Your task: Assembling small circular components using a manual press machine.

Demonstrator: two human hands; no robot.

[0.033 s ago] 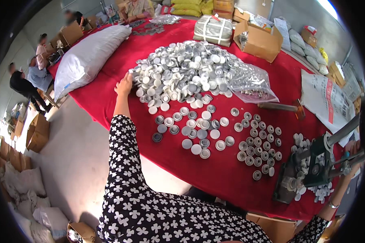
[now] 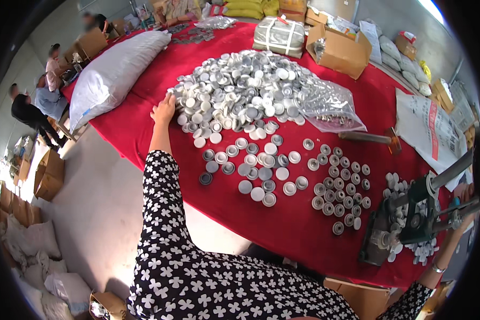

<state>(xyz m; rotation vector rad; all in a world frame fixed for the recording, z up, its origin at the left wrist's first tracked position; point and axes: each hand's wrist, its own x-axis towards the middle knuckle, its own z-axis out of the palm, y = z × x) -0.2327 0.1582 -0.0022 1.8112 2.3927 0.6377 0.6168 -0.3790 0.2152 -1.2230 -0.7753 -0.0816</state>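
Observation:
My left hand (image 2: 164,110) rests at the left edge of a big heap of round white and grey caps (image 2: 240,90), its fingers partly bent and apart, touching the nearest caps. At the far right my right hand (image 2: 466,196) is at the lever of a dark green hand press (image 2: 418,224), fingers apparently wrapped round it; the bars and the dark picture rim partly hide them. Loose caps (image 2: 257,193) lie in front of the heap. Farther right are ringed metal discs (image 2: 338,196) with hollow middles. Small pale pieces (image 2: 394,184) lie around the press.
A clear plastic bag (image 2: 336,109) of metal parts leans on the heap, beside a wooden-handled hammer (image 2: 365,138). Behind stand an open carton (image 2: 340,50) and a strapped bundle (image 2: 279,37). A stuffed white sack (image 2: 117,74) lies left on the red cloth (image 2: 138,125). Several people are beyond.

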